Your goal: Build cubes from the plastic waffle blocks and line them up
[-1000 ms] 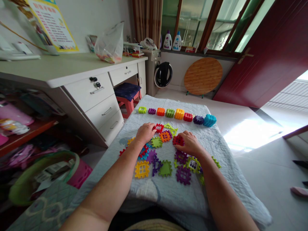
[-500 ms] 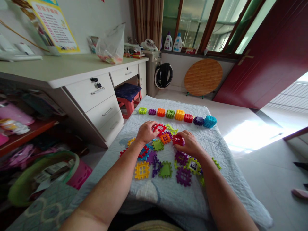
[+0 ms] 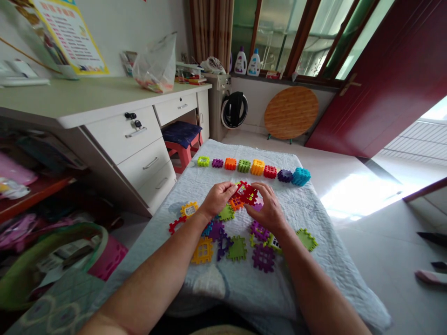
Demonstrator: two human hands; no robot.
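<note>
My left hand (image 3: 218, 201) is closed on a red toothed building piece (image 3: 240, 189) with an opening in it. A second red building piece (image 3: 250, 195) is in my right hand (image 3: 268, 205), pinched at its right side. The two red pieces overlap or touch in front of me; whether they are joined I cannot tell. Under and around my hands lie loose toothed pieces: an orange piece (image 3: 236, 203), a green piece (image 3: 226, 212), a yellow window piece (image 3: 203, 251) and a purple window piece (image 3: 263, 258). My forearms partly cover others.
Beyond my hands runs a row of coloured stacks, from a lime piece (image 3: 203, 161) to a blue stack (image 3: 301, 177), on the cloth-covered table (image 3: 335, 260). A white desk (image 3: 104, 100) and a stool (image 3: 182, 135) stand left. A basket (image 3: 104, 251) sits at lower left.
Both hands have come together, lifting the two red pieces off the pile and bringing them against each other. The view has shifted slightly.
</note>
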